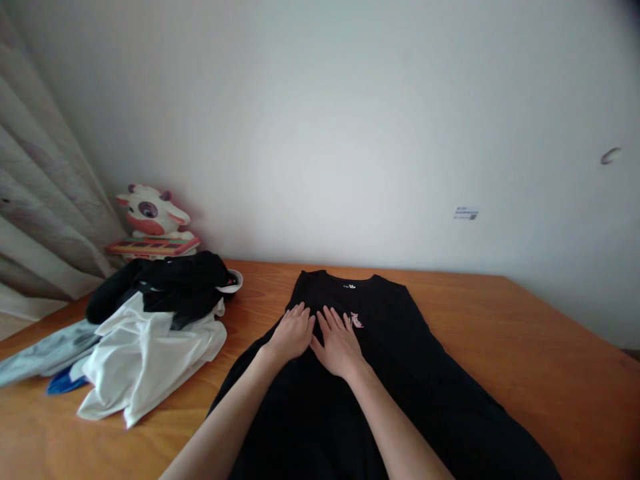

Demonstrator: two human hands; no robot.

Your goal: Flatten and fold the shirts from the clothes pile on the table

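Note:
A black shirt [400,360] lies spread on the wooden table, its neckline toward the wall. A small pink print [356,321] shows on its chest, and a pale mark sits inside the collar. My left hand [294,331] rests flat on the upper left of the chest, fingers stretched out. Close beside it, my right hand [338,342] lies flat on the cloth with its fingers apart, just left of the print. Neither hand grips the fabric. My forearms cover part of the shirt's lower body, and its bottom runs out of view.
On the left lies a heap of clothes: a white garment [150,360], black clothing [180,283], and grey and blue pieces. Behind it stands a cow toy with a keyboard [155,223]. A curtain [40,173] hangs at left; a wall [325,133] borders the wooden table [480,307].

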